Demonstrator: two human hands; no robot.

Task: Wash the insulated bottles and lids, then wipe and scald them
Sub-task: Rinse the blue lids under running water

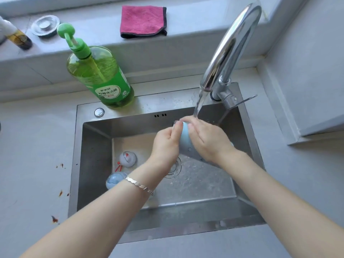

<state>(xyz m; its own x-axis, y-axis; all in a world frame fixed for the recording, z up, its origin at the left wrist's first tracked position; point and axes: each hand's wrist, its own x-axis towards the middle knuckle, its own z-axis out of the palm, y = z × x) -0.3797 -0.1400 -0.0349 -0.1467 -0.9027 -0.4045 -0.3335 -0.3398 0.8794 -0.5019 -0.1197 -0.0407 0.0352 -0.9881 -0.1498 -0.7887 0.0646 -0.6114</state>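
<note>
A light blue insulated bottle (pixel 185 135) is held between both hands over the steel sink (pixel 89 138), its mouth tilted up toward the running stream from the tap (pixel 229 47). My left hand (pixel 166 142) grips its left side, fingers near the rim. My right hand (pixel 208 138) wraps its right side and hides most of the body. On the sink floor at the left lie a grey lid with red parts (pixel 127 159) and a light blue lid (pixel 115 180).
A green dish soap pump bottle (pixel 100 71) stands on the sink's back rim. A pink cloth (pixel 143 21) lies on the window ledge, beside a metal strainer (pixel 45 26) and an oil bottle (pixel 16 35). Brown stains (pixel 60 192) mark the counter at the left.
</note>
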